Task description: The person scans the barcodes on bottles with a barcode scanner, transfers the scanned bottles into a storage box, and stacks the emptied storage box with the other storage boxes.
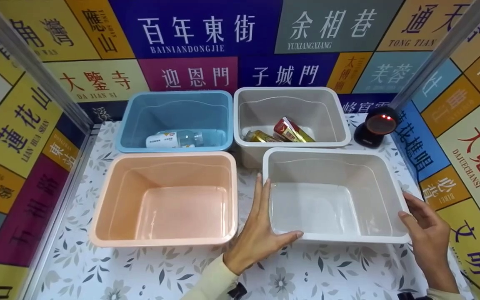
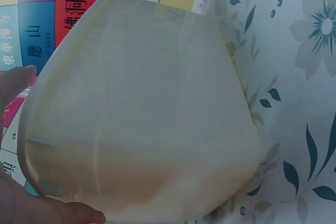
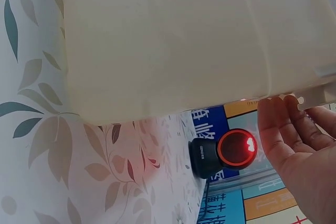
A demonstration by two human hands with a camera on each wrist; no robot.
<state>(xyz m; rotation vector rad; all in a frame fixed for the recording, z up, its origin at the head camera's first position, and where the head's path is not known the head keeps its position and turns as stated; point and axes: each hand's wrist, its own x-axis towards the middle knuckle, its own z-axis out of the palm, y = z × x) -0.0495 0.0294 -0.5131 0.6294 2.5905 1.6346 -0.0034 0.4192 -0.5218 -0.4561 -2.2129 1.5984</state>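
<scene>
A light grey plastic bin stands at the front right, with no contents visible inside. My left hand is at its left front corner. The fingers lie straight along the left side and the thumb reaches over to the front rim. On the opposite side my right hand holds the bin's right rim, thumb on top and fingers beneath the lip. In the right wrist view those fingers meet the bin's outer wall. The left wrist view shows the bin's front wall between both hands.
A peach bin stands at the left. Behind it, a blue bin contains a clear bottle. Another grey bin contains red-and-gold packages. A black scanner with red lights stands at the back right, near the printed wall.
</scene>
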